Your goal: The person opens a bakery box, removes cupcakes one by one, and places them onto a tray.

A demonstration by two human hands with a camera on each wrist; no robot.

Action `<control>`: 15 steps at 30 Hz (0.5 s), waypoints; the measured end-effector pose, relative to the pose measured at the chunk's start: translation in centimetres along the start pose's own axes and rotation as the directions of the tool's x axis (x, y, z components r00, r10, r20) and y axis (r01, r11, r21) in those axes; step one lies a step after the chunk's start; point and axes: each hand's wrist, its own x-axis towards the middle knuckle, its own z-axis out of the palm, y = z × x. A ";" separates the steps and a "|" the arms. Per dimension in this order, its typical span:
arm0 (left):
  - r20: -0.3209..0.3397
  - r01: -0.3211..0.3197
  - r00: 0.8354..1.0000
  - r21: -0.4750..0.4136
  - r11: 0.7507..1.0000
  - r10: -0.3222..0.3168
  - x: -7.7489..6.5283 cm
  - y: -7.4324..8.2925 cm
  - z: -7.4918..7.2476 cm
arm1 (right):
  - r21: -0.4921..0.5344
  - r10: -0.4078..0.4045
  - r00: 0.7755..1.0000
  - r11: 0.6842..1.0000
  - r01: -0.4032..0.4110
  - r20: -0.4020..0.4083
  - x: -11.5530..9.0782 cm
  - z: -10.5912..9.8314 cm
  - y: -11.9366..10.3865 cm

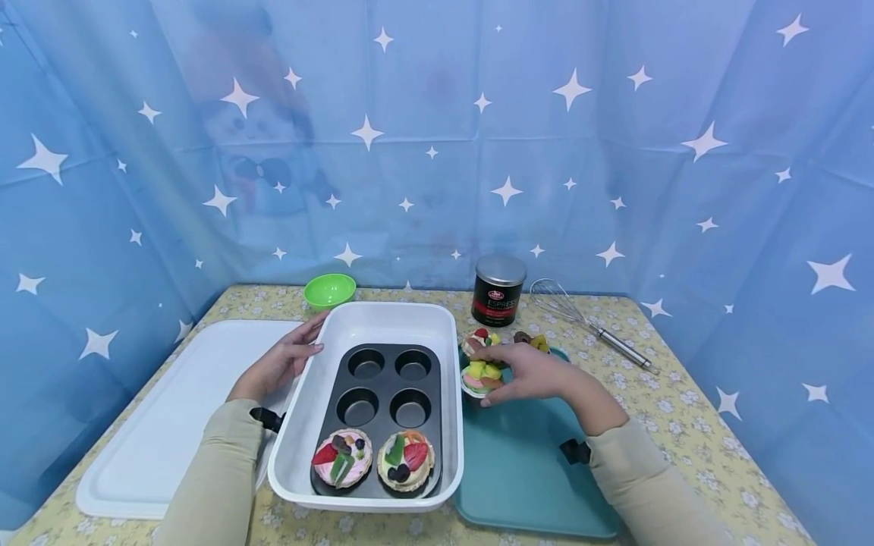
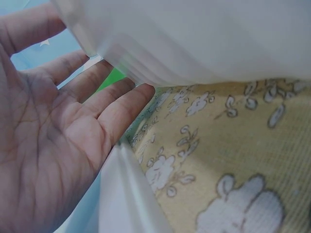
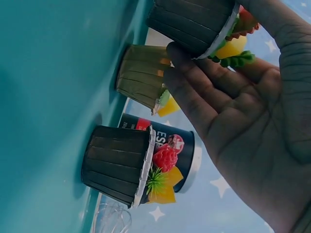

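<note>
My right hand [image 1: 529, 371] pinches a fruit-topped cupcake [image 1: 481, 375] by its sides; its dark pleated cup [image 3: 192, 24] shows in the right wrist view. Close by on the teal tray [image 1: 526, 470] stand a cupcake in a brownish cup [image 3: 141, 75] and one in a dark cup [image 3: 116, 165] topped with a raspberry. My left hand [image 1: 283, 364] touches the left side of a white deep dish [image 1: 451, 447] with extended fingers [image 2: 126, 109]. Inside it lies a dark muffin pan [image 1: 385, 379], with a pink tart [image 1: 343, 457] and a cream tart [image 1: 406, 460] in its front cups.
A white tray [image 1: 157, 425] lies left of the dish. At the back are a green bowl [image 1: 329, 291], a black espresso tin [image 1: 499, 292] and a wire whisk [image 1: 590, 326]. A starry blue curtain [image 1: 437, 152] hangs behind the flowered tablecloth [image 1: 683, 425].
</note>
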 end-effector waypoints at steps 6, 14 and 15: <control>0.006 -0.005 1.000 -0.007 1.000 0.005 0.0 -0.1 -0.1 | -0.005 0.033 0.999 0.999 -0.032 0.026 0.0 0.1 0.0; 0.020 -0.008 1.000 -0.014 1.000 0.008 0.0 -0.1 -0.1 | -0.010 0.026 0.999 1.000 -0.026 0.033 0.1 0.2 0.4; 0.020 -0.007 1.000 -0.014 1.000 0.008 0.0 -0.1 -0.1 | -0.013 0.029 0.999 1.000 -0.028 0.034 0.1 0.3 0.5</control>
